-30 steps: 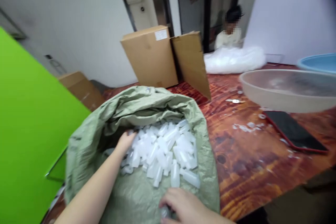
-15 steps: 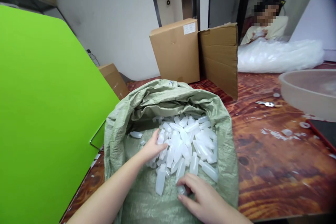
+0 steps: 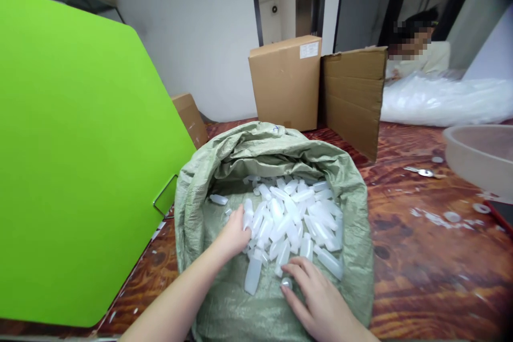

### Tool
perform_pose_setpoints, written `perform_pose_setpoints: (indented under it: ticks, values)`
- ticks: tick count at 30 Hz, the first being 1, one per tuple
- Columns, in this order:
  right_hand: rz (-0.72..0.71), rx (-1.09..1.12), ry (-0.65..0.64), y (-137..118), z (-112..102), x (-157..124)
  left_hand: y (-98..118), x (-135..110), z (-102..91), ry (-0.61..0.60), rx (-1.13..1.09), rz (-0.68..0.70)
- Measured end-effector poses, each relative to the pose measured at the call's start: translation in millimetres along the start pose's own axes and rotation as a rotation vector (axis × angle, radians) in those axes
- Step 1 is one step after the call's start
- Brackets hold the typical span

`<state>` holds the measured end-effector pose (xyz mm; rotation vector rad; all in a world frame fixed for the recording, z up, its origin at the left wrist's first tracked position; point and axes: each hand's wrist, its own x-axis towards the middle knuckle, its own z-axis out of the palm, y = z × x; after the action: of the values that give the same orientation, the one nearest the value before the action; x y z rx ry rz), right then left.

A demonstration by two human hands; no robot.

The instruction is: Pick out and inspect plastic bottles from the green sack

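Observation:
A green woven sack (image 3: 224,171) lies open on the wooden table (image 3: 425,262), holding a heap of small translucent plastic bottles (image 3: 296,214). My left hand (image 3: 232,235) reaches into the sack, its fingers curled around bottles at the heap's left edge. My right hand (image 3: 316,294) rests at the near side of the heap, fingers touching a small bottle (image 3: 286,282) with its round end facing me. One bottle (image 3: 253,273) lies loose between my hands.
A large green panel (image 3: 72,160) stands at the left. Two cardboard boxes (image 3: 286,83) stand behind the sack. A translucent basin (image 3: 481,157), a spoon (image 3: 420,172) and loose caps lie at the right. A seated person (image 3: 417,53) works beside a clear plastic bag (image 3: 444,100).
The view shifted left, so the sack sits more central. My left hand slid toward me along the heap's left edge. My right hand moved up onto a bottle at the near side.

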<state>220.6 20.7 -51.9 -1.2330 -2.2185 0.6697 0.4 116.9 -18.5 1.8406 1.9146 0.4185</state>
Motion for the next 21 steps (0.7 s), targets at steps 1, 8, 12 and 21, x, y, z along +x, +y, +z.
perform_pose_setpoints:
  ticks: [1,8,12,21]
  values:
    - [-0.016,-0.006,0.015,1,1,0,1,-1,-1.1,0.008,0.032,0.014]
    - [-0.137,-0.031,0.155,4,-2,-2,8,0,-8.8,0.084,0.166,0.079]
    - [-0.175,0.006,0.253,2,-9,-1,11,-6,-13.2,0.157,0.159,0.179]
    - [-0.112,0.127,0.201,-15,-54,23,39,-86,-10.0,0.052,-0.262,0.712]
